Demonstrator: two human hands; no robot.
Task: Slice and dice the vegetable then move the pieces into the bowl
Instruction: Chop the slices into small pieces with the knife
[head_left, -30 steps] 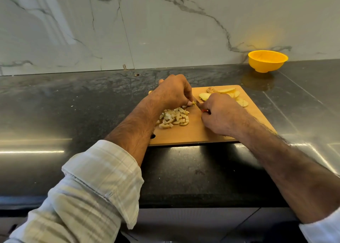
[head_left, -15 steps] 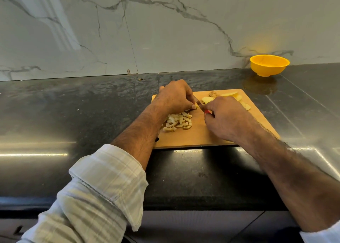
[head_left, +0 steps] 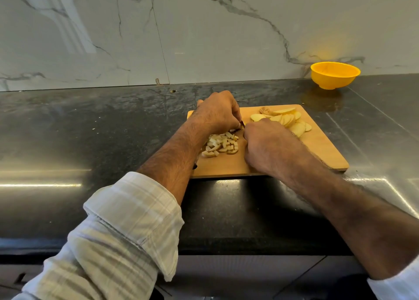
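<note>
A cutting board (head_left: 260, 163) lies on a counter (head_left: 90, 141). On it, diced pieces (head_left: 221, 144) sit left and nearer, slices (head_left: 286, 119) right and farther. A bowl (head_left: 335, 75) stands on the counter beyond the board's far right corner, against the wall (head_left: 204, 27).

Knife (head_left: 242, 124) mostly hidden between hands

**Rolled plaid sleeves, bare forearms**

The person wears a pale, cream-and-grey plaid cotton shirt. The left sleeve (head_left: 127, 227) is rolled back in a thick folded cuff that ends partway up the forearm; faint checked lines cross the fabric, and soft creases bunch behind the fold. The forearm beyond it is bare and hairy down to the left hand (head_left: 216, 113). The right forearm is likewise bare to the right hand (head_left: 265, 145), with only a whitish corner of the right sleeve (head_left: 399, 284) showing at the lower edge.
</note>
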